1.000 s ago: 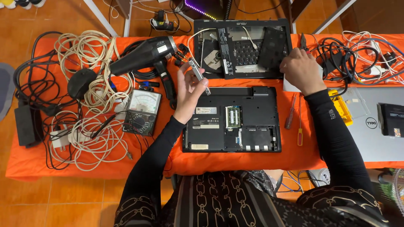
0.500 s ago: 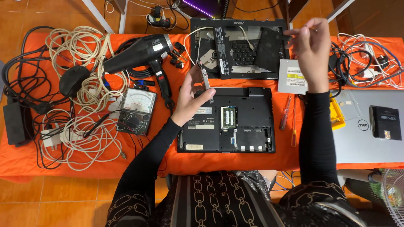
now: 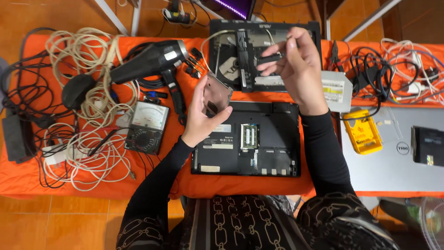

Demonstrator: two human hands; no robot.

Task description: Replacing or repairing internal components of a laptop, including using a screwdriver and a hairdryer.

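Over a table draped in a wrinkled orange cloth (image 3: 27, 173), set on glossy orange-brown floor tiles, the head camera looks straight down at a cluttered repair bench. In the middle lies a black plastic laptop turned bottom-up (image 3: 247, 139), its matte base opened to show a small green memory board, and beyond it a second dismantled black laptop chassis (image 3: 231, 51) with bare metal parts. The left hand (image 3: 203, 113) is raised above the near laptop's left corner, fingers curled around a flat, dull grey metal drive with rounded corners (image 3: 216, 94); the drive stands on edge, its long axis running from near left to far right, its broad face turned toward the camera. The right hand (image 3: 293, 69) hovers over the far chassis, fingertips pinched on a small dark, thin oblong piece (image 3: 268, 59) that lies roughly left to right. To the left sit a black hairdryer (image 3: 148, 60), an analogue meter with a pale dial (image 3: 148, 126) and tangled cream and black cables (image 3: 88, 153). To the right are a boxy grey metal optical drive (image 3: 336, 90), a yellow plastic tool (image 3: 363, 132) and a smooth silver closed laptop (image 3: 393, 162).
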